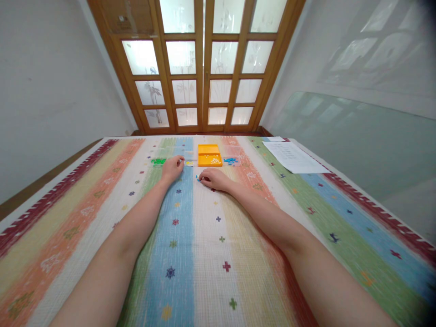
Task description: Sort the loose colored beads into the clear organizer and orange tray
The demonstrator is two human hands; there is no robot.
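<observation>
My left hand (pixel 173 168) rests with its fingers drawn together beside a small clear box with yellow pieces (pixel 189 163) in it. What its fingertips pinch, if anything, is too small to make out. Green pieces (pixel 158 161) lie in a clear box just left of this hand. Closer to me, my right hand (pixel 214 179) is closed at the fingertips on a small blue piece (pixel 197 178). Beyond the right hand stands an open orange case (pixel 208 149), with white pieces (pixel 215 161) in its near half. Several blue pieces (pixel 230 161) sit in a clear box to the right.
A striped, patterned cloth (pixel 177 254) covers the table. Printed paper sheets (pixel 289 156) lie at the far right. Wooden doors with glass panes (pixel 204 68) stand behind the table's far edge, and a glass panel (pixel 361 141) leans along the right wall.
</observation>
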